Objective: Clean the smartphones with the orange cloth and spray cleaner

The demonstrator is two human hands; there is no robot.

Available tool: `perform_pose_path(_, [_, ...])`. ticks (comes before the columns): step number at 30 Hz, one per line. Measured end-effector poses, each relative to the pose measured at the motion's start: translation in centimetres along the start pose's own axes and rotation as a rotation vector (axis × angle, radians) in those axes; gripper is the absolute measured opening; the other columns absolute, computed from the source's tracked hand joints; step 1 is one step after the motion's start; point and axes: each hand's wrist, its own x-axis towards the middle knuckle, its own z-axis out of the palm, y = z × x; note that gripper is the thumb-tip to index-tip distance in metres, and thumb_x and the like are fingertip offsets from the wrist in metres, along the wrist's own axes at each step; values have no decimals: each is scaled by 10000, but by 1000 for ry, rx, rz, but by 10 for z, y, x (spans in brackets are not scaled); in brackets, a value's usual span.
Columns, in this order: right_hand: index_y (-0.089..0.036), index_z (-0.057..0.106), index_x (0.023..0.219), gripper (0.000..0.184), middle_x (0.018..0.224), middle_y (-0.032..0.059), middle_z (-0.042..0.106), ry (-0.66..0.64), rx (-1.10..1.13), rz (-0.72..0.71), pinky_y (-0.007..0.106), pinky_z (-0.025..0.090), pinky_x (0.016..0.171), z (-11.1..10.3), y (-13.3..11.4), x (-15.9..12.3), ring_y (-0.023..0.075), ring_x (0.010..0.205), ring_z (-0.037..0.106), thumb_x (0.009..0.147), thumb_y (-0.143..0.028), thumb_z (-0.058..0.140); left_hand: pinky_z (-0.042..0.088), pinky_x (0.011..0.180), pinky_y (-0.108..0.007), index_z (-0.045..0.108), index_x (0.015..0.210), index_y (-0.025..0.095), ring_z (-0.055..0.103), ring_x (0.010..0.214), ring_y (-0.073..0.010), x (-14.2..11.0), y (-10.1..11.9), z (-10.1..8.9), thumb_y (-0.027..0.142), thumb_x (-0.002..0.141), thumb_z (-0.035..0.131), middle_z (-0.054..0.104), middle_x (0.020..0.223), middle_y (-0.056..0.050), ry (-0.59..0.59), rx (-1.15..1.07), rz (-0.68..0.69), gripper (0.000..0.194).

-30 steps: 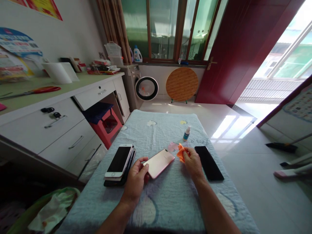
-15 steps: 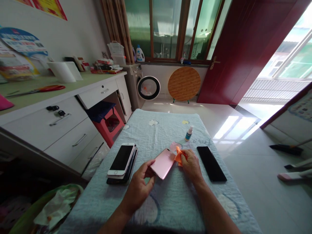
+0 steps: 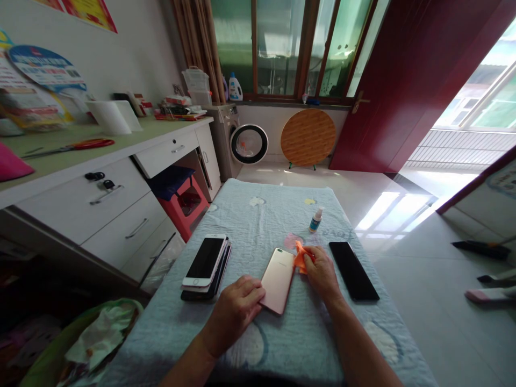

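Observation:
My left hand (image 3: 238, 307) grips the left edge of a pinkish-gold smartphone (image 3: 278, 279), whose back with a camera at the top faces me. At the phone's right edge, my right hand (image 3: 321, 271) pinches a bunched orange cloth (image 3: 300, 258). Left of my hands lies a stack of phones, topped by a white smartphone (image 3: 205, 261) with a dark screen. A black smartphone (image 3: 353, 270) rests to the right of my right hand. Beyond the cloth stands a small spray bottle (image 3: 316, 220) with a white top.
A pale blue patterned cloth (image 3: 258, 226) covers the table. White drawers (image 3: 124, 226) and a red stool (image 3: 185, 207) flank it on the left. On the floor at lower left sits a green bin (image 3: 52, 355) with crumpled paper. Beyond are an open washing-machine door (image 3: 249, 144) and a round wooden tabletop (image 3: 308, 137).
The pinkish-gold phone has turned more upright in view and its back now faces me more fully. My left hand's fingers have come over its left edge. The view has shifted slightly.

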Motion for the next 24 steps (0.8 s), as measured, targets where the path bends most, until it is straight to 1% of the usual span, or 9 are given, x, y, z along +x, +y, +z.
perform_pose_path(4, [-155,711,904,287,864,77,624,11,4,0,318,449,772,-2,1,0,211,812,596,826,-252,452,537,797,-343,599,991,223,619,902,-204,-1,2,3,38,770,640,668,985,-28,-13,11,5,292])
perform_pose_path(9, [-157,710,901,269,853,69,613,30,24,-6,318,455,757,-1,3,1,205,790,592,823,-248,469,537,765,-337,600,973,213,632,845,-200,-5,6,8,44,782,567,670,926,-39,26,31,-31,257])
perform_pose_path(16, [-186,709,987,261,897,59,620,79,193,-127,310,462,759,5,0,-1,196,830,592,849,-234,494,530,712,-306,607,924,212,640,775,-192,-5,9,10,103,814,553,660,828,-38,73,53,-25,164])
perform_pose_path(21, [-203,715,1019,259,933,60,629,51,295,-154,313,474,777,16,-2,-2,193,853,603,841,-232,530,520,696,-309,603,903,209,637,747,-195,-3,12,10,152,843,563,651,793,-37,61,67,-31,92])
perform_pose_path(24, [-205,722,1006,248,939,61,627,49,320,-174,317,481,790,18,-4,0,192,857,600,837,-227,542,514,698,-321,601,904,205,637,754,-203,-4,13,11,167,857,555,652,800,-44,55,74,-34,77])
